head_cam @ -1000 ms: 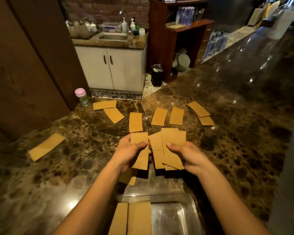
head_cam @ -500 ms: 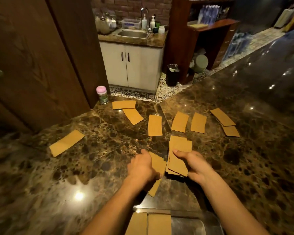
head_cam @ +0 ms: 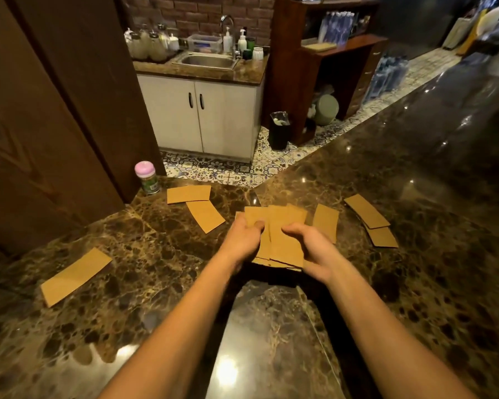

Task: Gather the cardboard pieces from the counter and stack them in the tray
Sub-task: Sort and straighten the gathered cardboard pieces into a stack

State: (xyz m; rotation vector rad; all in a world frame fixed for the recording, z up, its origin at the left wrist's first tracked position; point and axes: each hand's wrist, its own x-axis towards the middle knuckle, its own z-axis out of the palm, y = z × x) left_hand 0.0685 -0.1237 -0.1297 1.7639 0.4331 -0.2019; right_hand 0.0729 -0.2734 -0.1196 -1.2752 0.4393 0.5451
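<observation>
A bundle of tan cardboard pieces (head_cam: 283, 237) sits between both hands above the dark marble counter (head_cam: 156, 254). My left hand (head_cam: 242, 240) grips its left side, thumb on top. My right hand (head_cam: 311, 249) cups its right edge. Loose pieces lie around: one far left (head_cam: 75, 276), two at the back left (head_cam: 188, 193) (head_cam: 205, 216), one just right of the bundle (head_cam: 325, 226), and two overlapping at the right (head_cam: 366, 211) (head_cam: 382, 237). The tray is out of view.
A small jar with a pink lid (head_cam: 147, 177) stands at the counter's back edge beside a wooden panel (head_cam: 55, 110). Beyond the edge are a tiled floor, a white sink cabinet (head_cam: 202, 116) and a black bin (head_cam: 278, 129).
The hands have pushed the separate piles together into one bundle and moved forward over the counter. The view has tilted up, so the tray has left the bottom of the frame.
</observation>
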